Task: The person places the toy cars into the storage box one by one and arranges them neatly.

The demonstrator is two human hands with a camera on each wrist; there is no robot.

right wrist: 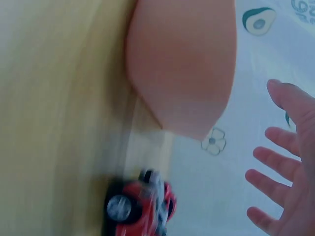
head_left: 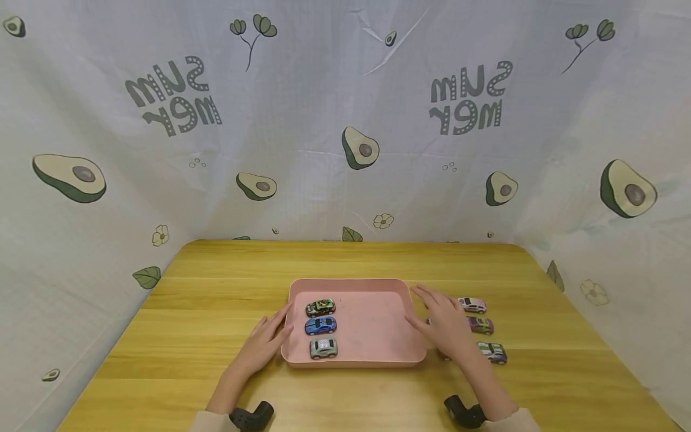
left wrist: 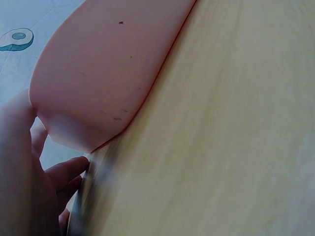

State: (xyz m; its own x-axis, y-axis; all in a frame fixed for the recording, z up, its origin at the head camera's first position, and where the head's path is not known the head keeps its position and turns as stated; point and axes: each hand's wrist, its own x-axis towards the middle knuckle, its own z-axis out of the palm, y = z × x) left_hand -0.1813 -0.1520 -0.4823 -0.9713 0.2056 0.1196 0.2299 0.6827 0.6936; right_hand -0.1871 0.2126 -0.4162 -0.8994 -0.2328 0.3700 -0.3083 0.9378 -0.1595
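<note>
A pink tray (head_left: 372, 327) lies on the wooden table, seen from its outer side in both wrist views. Three toy cars stand in a column along its left part: a dark patterned one (head_left: 321, 308), a blue one (head_left: 321, 326) and a grey one (head_left: 323, 348). My left hand (head_left: 261, 345) is at the tray's left side, thumb at the rim and fingers loosely extended beside the wall. Over by the right side, my right hand (head_left: 447, 327) has its fingers spread, holding nothing; the right wrist view shows a gap between it and the tray.
Right of my right hand stand a pale toy car (head_left: 472, 305), a purple and green one (head_left: 480, 325) and a white and green one (head_left: 492, 353). A red toy vehicle (right wrist: 133, 206) sits close to the tray. A printed curtain (head_left: 313, 120) hangs behind the table (head_left: 178, 336).
</note>
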